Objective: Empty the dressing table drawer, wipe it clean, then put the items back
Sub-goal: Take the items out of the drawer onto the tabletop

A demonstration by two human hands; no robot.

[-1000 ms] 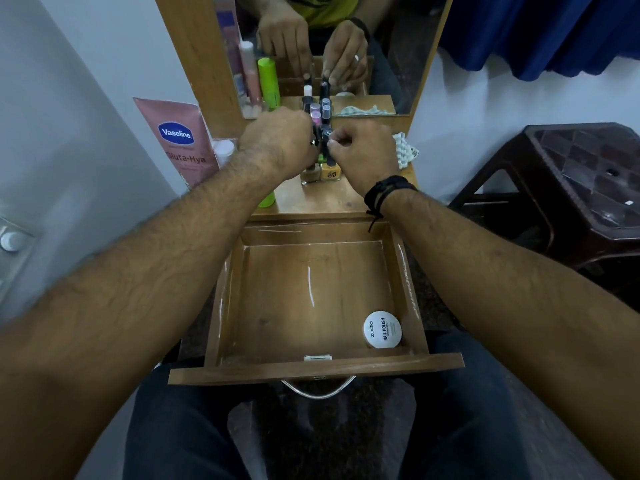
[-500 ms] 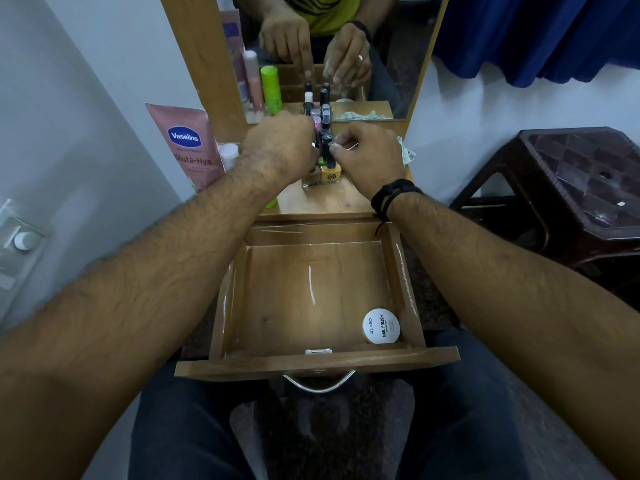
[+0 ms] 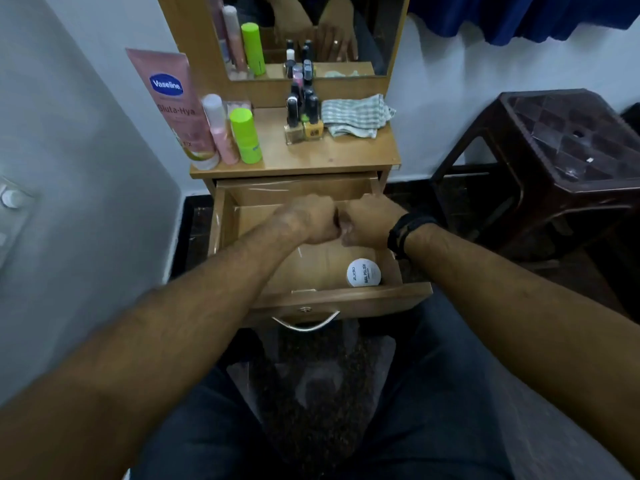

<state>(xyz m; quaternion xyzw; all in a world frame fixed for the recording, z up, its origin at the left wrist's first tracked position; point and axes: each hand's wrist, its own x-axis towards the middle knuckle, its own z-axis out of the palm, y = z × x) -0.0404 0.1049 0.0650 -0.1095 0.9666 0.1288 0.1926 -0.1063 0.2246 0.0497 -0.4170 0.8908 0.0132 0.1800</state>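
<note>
You are holding your left hand [image 3: 313, 220] and right hand [image 3: 369, 221] knuckle to knuckle over the open drawer [image 3: 339, 301], fingers curled downward, contents hidden, likely lowering nail polish bottles [image 3: 303, 116] from the tabletop cluster beside the white jar [image 3: 363, 272].

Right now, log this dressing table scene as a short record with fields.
drawer: pulled open, holds only the white jar at its front right corner
left hand: over the drawer, fingers curled; what it holds is hidden
right hand: over the drawer beside the left hand, fingers curled; contents hidden
tabletop: nail polish bottles clustered at the middle, checked cloth to their right
tabletop left: pink tube, pink bottle, green bottle
beside table: dark stool
</note>
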